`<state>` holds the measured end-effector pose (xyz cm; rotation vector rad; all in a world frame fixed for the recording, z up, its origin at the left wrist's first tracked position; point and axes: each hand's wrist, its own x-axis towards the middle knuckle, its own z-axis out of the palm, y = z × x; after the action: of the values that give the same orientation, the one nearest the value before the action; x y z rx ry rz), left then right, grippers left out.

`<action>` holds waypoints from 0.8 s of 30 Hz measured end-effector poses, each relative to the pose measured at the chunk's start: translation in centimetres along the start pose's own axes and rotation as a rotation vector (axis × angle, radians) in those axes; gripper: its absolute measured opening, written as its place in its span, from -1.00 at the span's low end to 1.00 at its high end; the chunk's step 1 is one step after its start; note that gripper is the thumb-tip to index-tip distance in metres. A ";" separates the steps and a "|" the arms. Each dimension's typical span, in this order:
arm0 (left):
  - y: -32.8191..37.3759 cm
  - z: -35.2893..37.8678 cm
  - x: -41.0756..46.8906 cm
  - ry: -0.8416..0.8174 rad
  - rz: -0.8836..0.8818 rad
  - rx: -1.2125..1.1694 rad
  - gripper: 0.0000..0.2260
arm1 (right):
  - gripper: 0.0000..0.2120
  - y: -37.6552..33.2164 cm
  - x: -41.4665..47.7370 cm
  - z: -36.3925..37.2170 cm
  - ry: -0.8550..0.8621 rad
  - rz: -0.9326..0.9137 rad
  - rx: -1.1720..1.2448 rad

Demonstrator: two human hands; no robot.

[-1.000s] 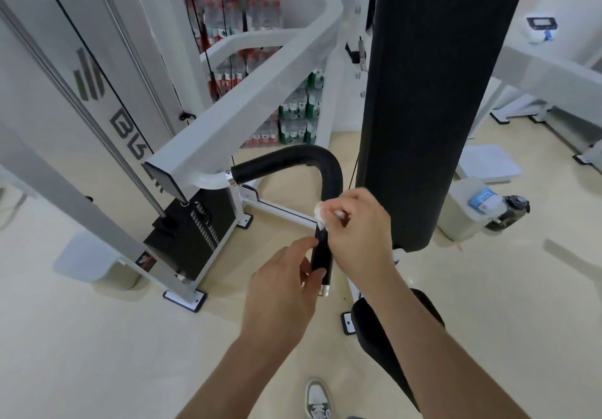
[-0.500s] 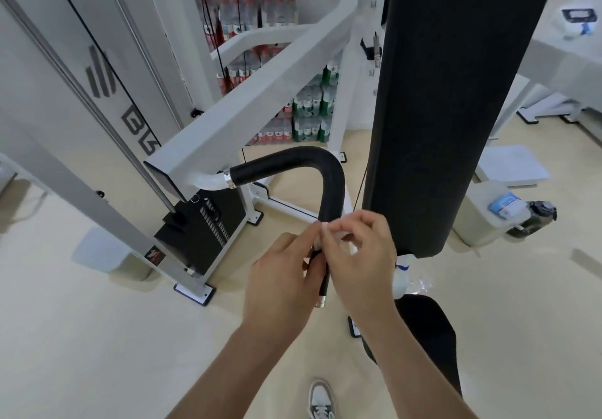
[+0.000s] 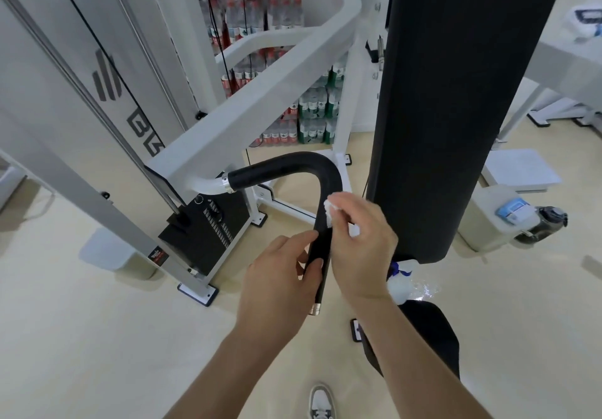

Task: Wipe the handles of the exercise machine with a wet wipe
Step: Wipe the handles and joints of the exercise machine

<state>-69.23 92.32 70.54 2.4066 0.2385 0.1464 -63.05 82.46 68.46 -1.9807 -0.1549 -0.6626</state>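
Okay, centre of frame: black padded handle [image 3: 290, 166] comes off the white machine arm [image 3: 260, 102], bends over and drops straight down to a metal end cap [image 3: 314, 309]. My left hand [image 3: 277, 278] is on the lower straight part, thumb and forefinger curled round it in a pinch, other fingers tucked in behind and not clearly visible. My right hand [image 3: 361, 249] sits just above and to the right of the left one, fingers bent over a bunched white wet wipe [image 3: 329, 212] and pressing it against the handle just below the bend, so the wipe is touching the foam. A bit more of the wipe shows white between the fingers lower down. Big black upright pad [image 3: 456, 93] fills the upper right, just behind the right hand. Black weight stack [image 3: 208, 233] sits left of centre under the white arm. Packs of bottled water [image 3: 312, 115] are stacked at upper centre, behind the frame. Lower right of the hands there's a black seat [image 3: 430, 330] with a spray bottle [image 3: 400, 283] on it — blue at the neck. One shoe [image 3: 321, 402] shows at the bottom edge on the pale floor [image 3: 97, 337].
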 end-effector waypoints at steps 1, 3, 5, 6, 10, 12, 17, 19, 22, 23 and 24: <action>0.0 0.0 0.2 0.001 -0.011 -0.019 -0.73 | -0.85 0.0 -0.8 -0.2 -0.039 -0.063 -0.029; 0.1 -0.1 0.5 0.018 -0.032 -0.060 -0.80 | -0.85 -0.2 -2.1 -0.7 -0.123 -0.165 -0.062; 0.1 0.0 0.8 0.033 -0.046 -0.076 -0.82 | -0.87 0.4 -0.7 -0.5 -0.147 -0.189 -0.105; 0.1 0.0 0.8 0.037 -0.052 -0.078 -0.80 | -0.88 0.5 0.5 -0.3 -0.137 -0.186 -0.131; 0.2 -0.1 1.0 0.039 -0.060 -0.082 -0.82 | -0.90 0.2 1.1 -0.2 -0.209 -0.281 -0.273; 0.3 -0.1 1.2 0.043 -0.052 -0.089 -0.84 | -0.91 -0.1 0.9 0.0 -0.278 -0.319 -0.288; 0.4 0.2 1.4 0.067 -0.057 -0.092 -0.89 | -0.92 -0.2 2.5 0.3 -0.186 -0.079 -0.224; 0.5 0.1 1.4 0.061 -0.044 -0.095 -0.94 | -0.91 -0.5 0.7 -0.8 -0.252 -0.033 -0.197; 0.7 0.3 1.9 0.053 -0.044 -0.084 -0.92 | -0.90 -0.4 2.0 -0.5 -0.282 0.003 -0.185; 0.8 0.4 1.9 0.054 -0.052 -0.062 -0.90 | -0.91 -0.6 3.2 -0.1 -0.284 0.039 -0.183; 0.9 0.5 2.0 0.054 -0.055 -0.036 -0.86 | -0.91 -0.8 4.2 0.2 -0.287 0.067 -0.178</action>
<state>-67.10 91.76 70.86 2.3597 0.3243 0.1896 -59.81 82.32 71.19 -2.2368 -0.2081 -0.3564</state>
